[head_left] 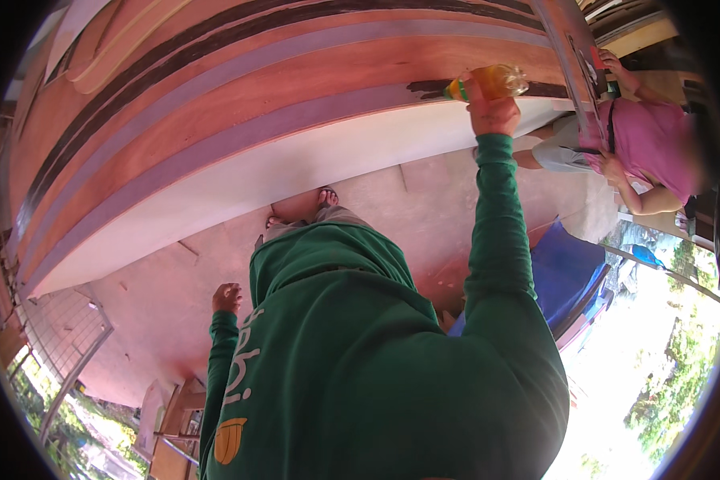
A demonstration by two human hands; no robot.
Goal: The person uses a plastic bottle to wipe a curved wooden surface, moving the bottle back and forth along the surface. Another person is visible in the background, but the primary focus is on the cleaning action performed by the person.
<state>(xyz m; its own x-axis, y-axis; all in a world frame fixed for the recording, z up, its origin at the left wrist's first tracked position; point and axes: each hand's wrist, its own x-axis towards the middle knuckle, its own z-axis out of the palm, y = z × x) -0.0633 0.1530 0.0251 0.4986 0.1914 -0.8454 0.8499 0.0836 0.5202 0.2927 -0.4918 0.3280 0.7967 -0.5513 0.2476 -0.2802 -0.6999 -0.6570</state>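
Observation:
My right hand [494, 114] is wrapped round a clear plastic bottle [500, 81] with amber liquid in it and some green and yellow at its left end. My right arm is stretched out, and the bottle lies sideways against a large curved wooden panel [424, 62]. Beside the bottle's left end, a dark painted streak [426, 88] with ragged edges runs along the panel; whether the bottle touches it I cannot tell. Low at my left side hangs my left hand [227, 298], its fingers loosely bent, with nothing visible in it.
Mauve and dark stripes run along the panel, above a white lower band [192, 204]. Another person in a pink shirt [652, 144] stands at the panel's right end. A blue sheet-covered object [564, 264] is at my right. A wire mesh frame [68, 332] stands at the left.

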